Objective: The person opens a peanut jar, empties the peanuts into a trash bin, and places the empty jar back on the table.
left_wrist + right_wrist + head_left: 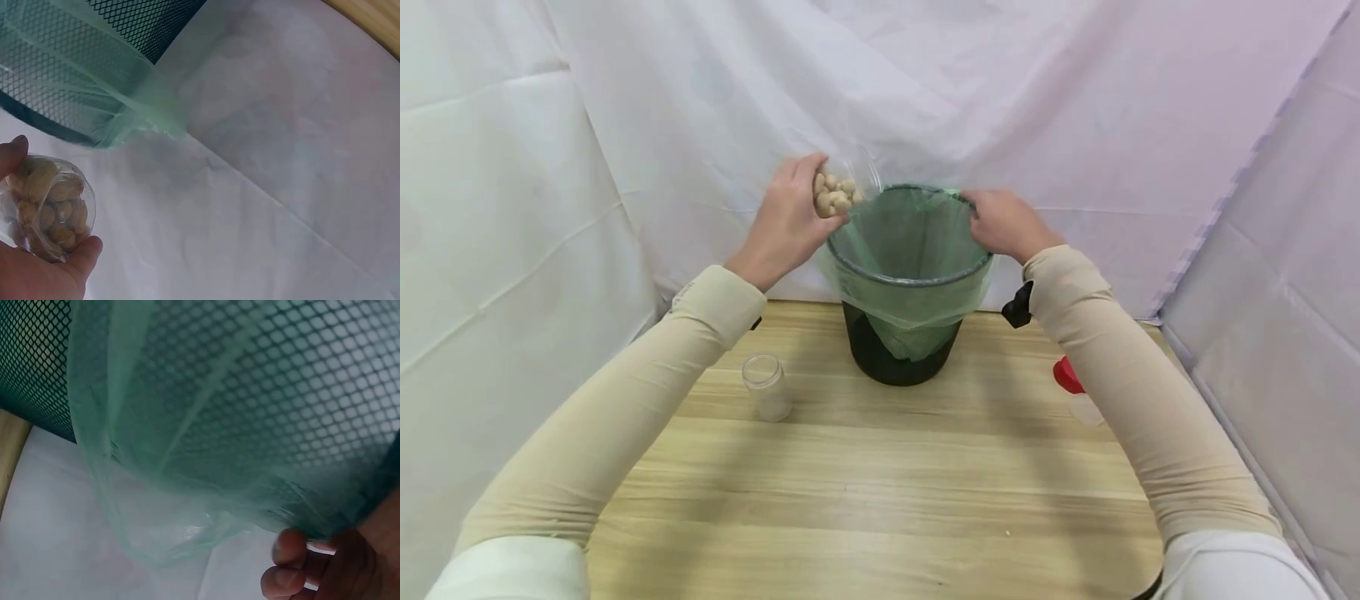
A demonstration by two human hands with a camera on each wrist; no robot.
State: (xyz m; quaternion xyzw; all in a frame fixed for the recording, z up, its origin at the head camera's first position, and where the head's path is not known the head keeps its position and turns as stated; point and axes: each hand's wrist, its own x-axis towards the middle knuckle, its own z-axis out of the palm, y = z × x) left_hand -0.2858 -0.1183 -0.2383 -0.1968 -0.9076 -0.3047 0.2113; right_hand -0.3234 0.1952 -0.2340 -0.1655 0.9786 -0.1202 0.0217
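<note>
My left hand (786,212) grips a clear plastic jar (87,206) holding tan, nut-like pieces (835,198). The jar is tilted, its mouth facing right beside the left rim of a black mesh trash can (895,371). A thin green trash bag (910,304) lines the can and hangs over its rim. On the opposite side, my right hand (1006,223) holds the can's rim with the bag over it. Curled fingers (290,547) show outside the rim in the right wrist view; the thumb is hidden there.
An uncapped clear jar (767,387) stands on the wooden table (850,500), left of the can. At the right, a container with a red lid (1066,375) is partly covered by my right forearm. White cloth (737,83) hangs behind and on both sides.
</note>
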